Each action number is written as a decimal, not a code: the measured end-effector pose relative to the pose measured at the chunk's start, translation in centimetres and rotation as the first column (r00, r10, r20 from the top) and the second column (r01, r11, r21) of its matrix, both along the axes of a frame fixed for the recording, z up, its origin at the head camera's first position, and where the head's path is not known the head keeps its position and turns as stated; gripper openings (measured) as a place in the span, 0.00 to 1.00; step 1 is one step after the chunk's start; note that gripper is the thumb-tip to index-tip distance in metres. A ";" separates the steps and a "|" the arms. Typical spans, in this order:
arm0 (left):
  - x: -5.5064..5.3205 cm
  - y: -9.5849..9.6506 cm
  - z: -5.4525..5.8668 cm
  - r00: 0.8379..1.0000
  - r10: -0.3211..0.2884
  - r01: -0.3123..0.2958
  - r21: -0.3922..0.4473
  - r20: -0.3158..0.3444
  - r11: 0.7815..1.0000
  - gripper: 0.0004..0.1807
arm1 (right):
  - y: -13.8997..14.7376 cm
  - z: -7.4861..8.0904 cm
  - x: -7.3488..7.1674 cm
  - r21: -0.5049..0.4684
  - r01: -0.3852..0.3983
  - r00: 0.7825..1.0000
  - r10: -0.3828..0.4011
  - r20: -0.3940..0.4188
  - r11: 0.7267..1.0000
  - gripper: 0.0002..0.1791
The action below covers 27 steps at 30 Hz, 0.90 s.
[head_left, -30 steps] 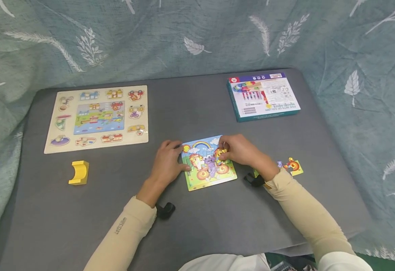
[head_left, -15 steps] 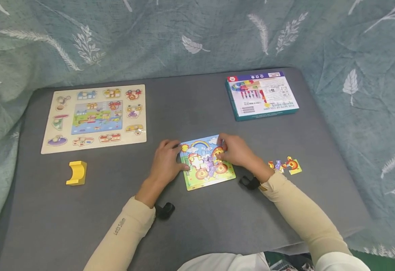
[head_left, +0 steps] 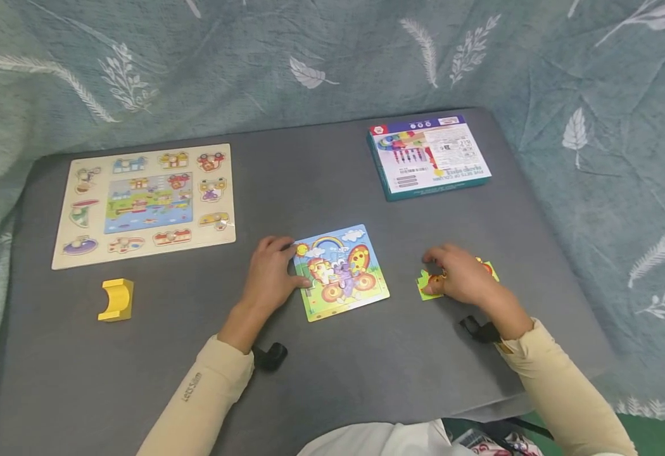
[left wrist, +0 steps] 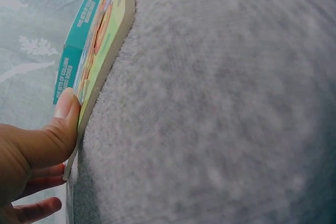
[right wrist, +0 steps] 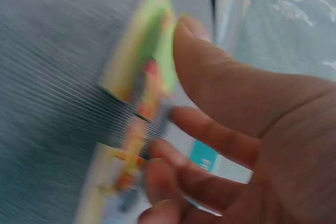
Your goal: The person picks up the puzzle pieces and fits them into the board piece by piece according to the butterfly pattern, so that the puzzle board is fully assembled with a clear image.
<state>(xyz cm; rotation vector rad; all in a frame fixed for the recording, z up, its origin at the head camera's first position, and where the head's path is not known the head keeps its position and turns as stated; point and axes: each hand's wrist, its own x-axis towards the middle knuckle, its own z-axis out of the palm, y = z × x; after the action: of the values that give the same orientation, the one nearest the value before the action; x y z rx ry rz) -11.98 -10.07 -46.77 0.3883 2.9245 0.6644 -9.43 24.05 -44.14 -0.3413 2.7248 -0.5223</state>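
Observation:
A square butterfly jigsaw puzzle lies flat at the middle of the table in the head view. My left hand holds its left edge, thumb over the border. In the left wrist view the thumb presses the face of the puzzle, while the other fingers lie along its edge. To the right, my right hand hovers over several loose jigsaw pieces, partly hiding them. The right wrist view is blurred; there the thumb is close to a green piece, the fingers apart from the thumb.
A wooden knob puzzle board lies at the back left. Nearer me stands a yellow arch block. A flat box with a teal side lies at the back right. A patterned cloth hangs behind the grey table.
My right hand has left the butterfly puzzle and moved right, down over the loose pieces. The left hand keeps its hold on the puzzle's left edge. The head view has shifted slightly.

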 end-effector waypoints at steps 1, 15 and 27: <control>0.0 0.0 0.0 1.000 0.002 -0.002 -0.001 0.000 1.000 0.41 | 0.0 -0.1 0.1 -0.007 -0.004 1.000 0.004 -0.005 1.000 0.26; 0.8 -1.1 0.1 1.000 0.027 -0.027 -0.005 0.007 1.000 0.41 | -2.8 -1.0 -0.9 0.026 -0.029 0.999 0.030 -0.038 0.999 0.18; 0.0 -0.2 -0.1 1.000 -0.001 0.001 -0.016 0.003 1.000 0.41 | -11.5 2.2 -2.4 -0.249 -0.139 0.989 0.147 0.016 0.959 0.17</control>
<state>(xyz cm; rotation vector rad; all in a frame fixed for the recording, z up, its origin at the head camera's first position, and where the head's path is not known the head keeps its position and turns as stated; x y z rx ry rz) -11.96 -10.22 -46.91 0.3868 2.9245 0.6405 -11.85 12.59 -41.96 -0.5824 2.5799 -0.8204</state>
